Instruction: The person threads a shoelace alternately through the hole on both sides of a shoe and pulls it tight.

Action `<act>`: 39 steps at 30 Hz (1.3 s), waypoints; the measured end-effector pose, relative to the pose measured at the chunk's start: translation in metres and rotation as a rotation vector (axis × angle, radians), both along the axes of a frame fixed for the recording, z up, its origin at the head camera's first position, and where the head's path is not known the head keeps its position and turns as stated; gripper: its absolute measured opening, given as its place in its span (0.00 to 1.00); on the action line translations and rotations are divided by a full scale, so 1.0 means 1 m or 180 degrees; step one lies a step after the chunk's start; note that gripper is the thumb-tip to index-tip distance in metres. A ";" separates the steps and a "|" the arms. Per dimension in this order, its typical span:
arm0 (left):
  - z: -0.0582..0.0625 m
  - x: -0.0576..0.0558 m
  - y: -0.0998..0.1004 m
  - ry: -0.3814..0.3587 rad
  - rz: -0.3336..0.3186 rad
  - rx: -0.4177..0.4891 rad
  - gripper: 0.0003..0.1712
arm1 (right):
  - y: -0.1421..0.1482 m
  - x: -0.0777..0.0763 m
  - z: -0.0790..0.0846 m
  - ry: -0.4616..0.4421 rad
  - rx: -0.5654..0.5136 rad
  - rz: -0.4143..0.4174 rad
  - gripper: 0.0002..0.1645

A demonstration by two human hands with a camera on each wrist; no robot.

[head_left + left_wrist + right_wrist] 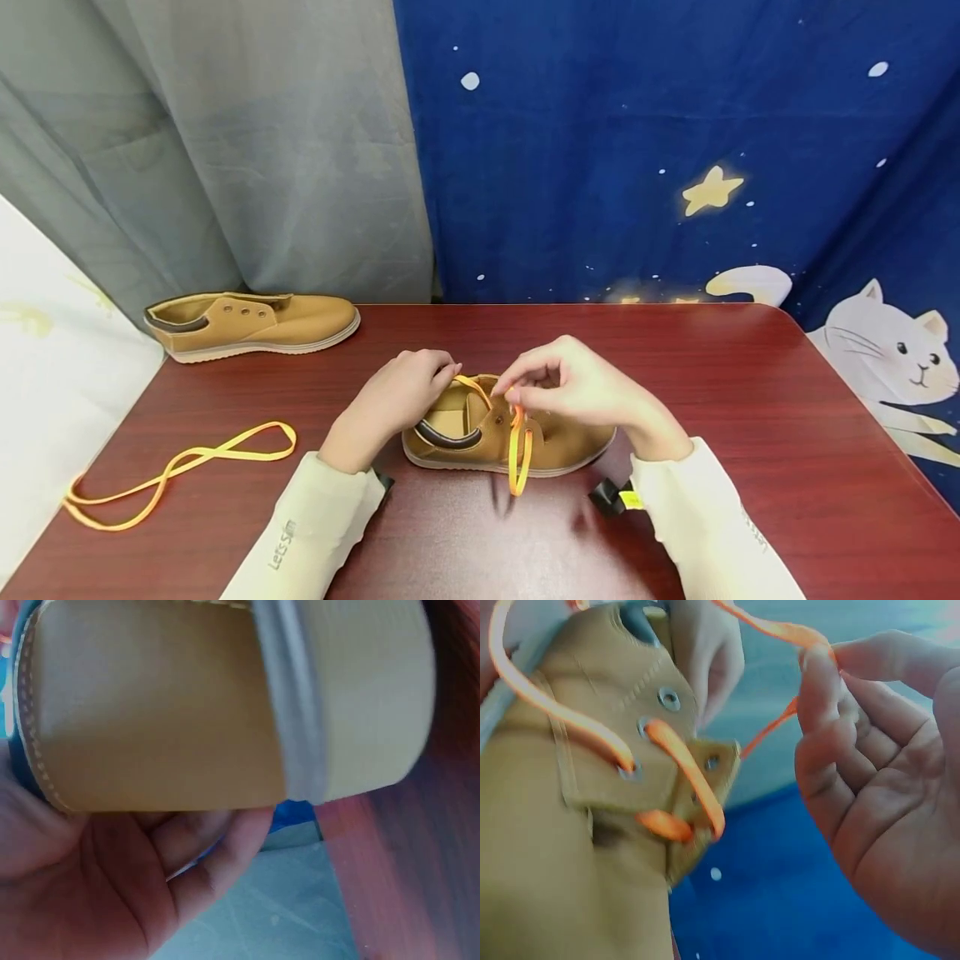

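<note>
A tan shoe (577, 442) lies on the table with its toe to the right. My left hand (397, 392) grips it at the heel opening, fingers curled over the far side; the left wrist view shows the heel (150, 712) with the palm behind it. Between thumb and fingertips, my right hand (581, 387) pinches an orange shoelace (780, 630) above the eyelets. This lace crosses the lower eyelets (686, 772), and a loop of it hangs down the shoe's near side. An upper eyelet (668, 698) has no lace through it.
A second tan shoe (300, 321), unlaced, stands at the table's back left. Another orange shoelace (172, 471) lies looped at the left edge. Grey and blue curtains (600, 150) hang behind the red-brown table (750, 375).
</note>
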State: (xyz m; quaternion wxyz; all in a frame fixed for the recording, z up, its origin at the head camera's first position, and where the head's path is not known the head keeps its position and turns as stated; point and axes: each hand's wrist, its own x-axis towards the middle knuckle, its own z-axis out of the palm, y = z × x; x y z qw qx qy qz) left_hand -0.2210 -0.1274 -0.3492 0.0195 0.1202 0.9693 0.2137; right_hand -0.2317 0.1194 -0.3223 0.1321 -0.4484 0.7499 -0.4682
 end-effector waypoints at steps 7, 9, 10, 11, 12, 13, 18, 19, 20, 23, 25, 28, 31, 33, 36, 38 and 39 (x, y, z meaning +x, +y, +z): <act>0.006 0.006 0.002 0.0413 -0.0034 -0.0119 0.09 | 0.017 -0.010 0.004 -0.0144 -0.0069 -0.0240 0.11; 0.007 0.008 0.005 0.0528 -0.0102 -0.0061 0.09 | 0.021 -0.011 0.006 -0.0219 -0.0098 -0.0319 0.11; 0.008 0.009 0.008 0.0571 -0.0160 -0.0016 0.09 | 0.024 -0.012 0.007 -0.0268 -0.0095 -0.0373 0.12; 0.008 0.010 0.011 0.0600 -0.0234 0.0033 0.09 | 0.026 -0.012 0.008 -0.0336 -0.0126 -0.0388 0.12; 0.008 0.011 0.014 0.0621 -0.0320 0.0086 0.09 | 0.028 -0.012 0.008 -0.0403 -0.0159 -0.0396 0.12; 0.008 0.011 0.016 0.0636 -0.0419 0.0127 0.09 | 0.030 -0.012 0.008 -0.0479 -0.0198 -0.0380 0.13; 0.005 0.012 0.024 0.0573 -0.0856 0.0251 0.14 | 0.036 -0.013 0.006 -0.0639 -0.0455 -0.0307 0.16; 0.004 0.012 0.025 0.0593 -0.0910 0.0249 0.14 | 0.035 -0.013 0.006 -0.0583 -0.0459 -0.0378 0.15; 0.002 0.011 0.026 0.0617 -0.0939 0.0250 0.14 | 0.034 -0.013 0.006 -0.0512 -0.0444 -0.0480 0.14; -0.004 0.011 0.027 0.0760 -0.0939 0.0245 0.10 | 0.030 -0.014 0.005 -0.0284 -0.0364 -0.0764 0.10; -0.007 0.012 0.027 0.0811 -0.0857 0.0284 0.08 | 0.027 -0.015 0.003 -0.0144 -0.0395 -0.0803 0.08; -0.010 0.014 0.026 0.0801 -0.0736 0.0342 0.07 | 0.025 -0.017 -0.001 -0.0095 -0.0528 -0.0739 0.08; -0.011 0.015 0.027 0.0766 -0.0675 0.0307 0.08 | 0.024 -0.020 -0.005 -0.0131 -0.0603 -0.0815 0.08; -0.012 0.015 0.027 0.0750 -0.0659 0.0212 0.08 | 0.023 -0.021 -0.007 -0.0320 -0.0633 -0.0906 0.09; -0.012 0.014 0.028 0.0739 -0.0657 0.0066 0.08 | 0.022 -0.023 -0.009 -0.0545 -0.0651 -0.1117 0.11; -0.012 0.013 0.029 0.0756 -0.0671 0.0001 0.07 | 0.021 -0.023 -0.011 -0.0751 -0.0706 -0.1233 0.14; -0.011 0.012 0.029 0.0762 -0.0681 -0.0009 0.08 | 0.021 -0.024 -0.012 -0.0841 -0.0751 -0.1275 0.15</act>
